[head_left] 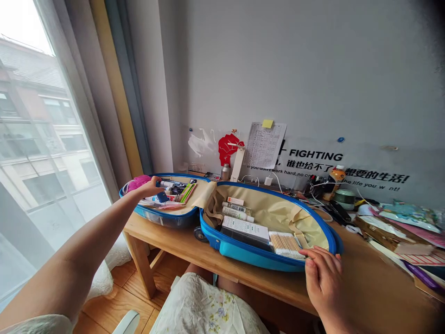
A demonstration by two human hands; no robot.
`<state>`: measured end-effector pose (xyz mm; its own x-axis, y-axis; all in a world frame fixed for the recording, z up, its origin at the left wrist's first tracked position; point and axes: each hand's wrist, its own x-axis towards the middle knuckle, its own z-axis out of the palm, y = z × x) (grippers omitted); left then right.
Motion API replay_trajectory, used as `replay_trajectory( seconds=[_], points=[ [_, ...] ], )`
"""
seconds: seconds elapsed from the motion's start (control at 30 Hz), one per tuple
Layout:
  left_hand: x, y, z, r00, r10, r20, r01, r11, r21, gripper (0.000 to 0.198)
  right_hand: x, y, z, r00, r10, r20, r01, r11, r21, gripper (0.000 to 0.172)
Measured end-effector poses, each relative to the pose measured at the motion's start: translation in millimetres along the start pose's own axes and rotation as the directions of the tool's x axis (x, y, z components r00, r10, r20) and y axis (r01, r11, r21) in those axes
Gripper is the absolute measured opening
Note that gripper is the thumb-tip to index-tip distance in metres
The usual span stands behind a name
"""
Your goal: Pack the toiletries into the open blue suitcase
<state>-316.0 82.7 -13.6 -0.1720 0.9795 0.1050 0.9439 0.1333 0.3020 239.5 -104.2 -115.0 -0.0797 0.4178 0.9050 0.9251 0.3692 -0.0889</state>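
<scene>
A blue suitcase lies open on the wooden desk (215, 260), with a beige lining. My left hand (150, 186) reaches to the far left half of the suitcase (167, 218) and grips its rim beside a pink item (137, 182). Tubes, pens and small bottles (174, 190) fill that half. My right hand (321, 273) rests with fingers spread on the near rim of the right half of the suitcase (243, 253). Next to it lie a pack of cotton swabs (285, 243), a white box (245, 228) and some small tubes (238, 209).
Clutter covers the desk's right side: an orange-capped bottle (336, 175), a green lidded bowl (345, 197), cables, papers and packets. A paper sheet (264, 144) and stickers hang on the wall. A window with curtains stands at left. Floral fabric (205, 308) lies on my lap.
</scene>
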Motion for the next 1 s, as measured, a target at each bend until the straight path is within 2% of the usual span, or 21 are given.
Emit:
replay_trajectory(
  seconds=[0.13, 0.27, 0.4, 0.5, 0.63, 0.77, 0.87, 1.0],
  points=[
    [-5, 13, 12.6, 0.993, -0.099, -0.059, 0.093, 0.991, -0.097, 0.066, 0, 0, 0, 1.000, -0.008, -0.010, 0.008, 1.000, -0.004, 0.034],
    [-6, 20, 17.8, 0.980, -0.193, -0.035, 0.183, 0.963, -0.197, 0.054, 0, -1, 0, 1.000, 0.011, 0.007, -0.011, 1.000, -0.024, 0.038],
    [-10, 22, 17.8, 0.981, -0.195, 0.018, 0.193, 0.943, -0.271, 0.033, -1, -1, 0, 0.999, 0.037, 0.011, -0.037, 0.999, -0.013, 0.041],
    [-16, 29, 16.7, 0.988, -0.156, 0.004, 0.150, 0.940, -0.305, 0.033, -1, -2, 0, 0.999, 0.036, 0.011, -0.036, 0.999, 0.001, 0.039],
    [-21, 56, 11.7, 0.997, -0.015, -0.077, -0.011, 0.946, -0.323, 0.044, 2, -4, -2, 1.000, 0.015, 0.000, -0.015, 1.000, -0.003, 0.037],
    [-24, 107, 8.0, 0.964, 0.237, -0.123, -0.265, 0.904, -0.334, 0.052, 4, -7, -3, 1.000, -0.013, -0.015, 0.012, 1.000, -0.011, 0.035],
    [-34, 154, 11.0, 0.906, 0.407, -0.113, -0.421, 0.845, -0.331, 0.052, 4, -8, -4, 0.999, -0.025, -0.023, 0.025, 1.000, -0.008, 0.032],
    [-56, 212, 22.0, 0.769, 0.639, 0.020, -0.608, 0.741, -0.286, 0.042, 4, -9, -4, 1.000, -0.012, -0.011, 0.012, 1.000, 0.010, 0.031]
  ],
)
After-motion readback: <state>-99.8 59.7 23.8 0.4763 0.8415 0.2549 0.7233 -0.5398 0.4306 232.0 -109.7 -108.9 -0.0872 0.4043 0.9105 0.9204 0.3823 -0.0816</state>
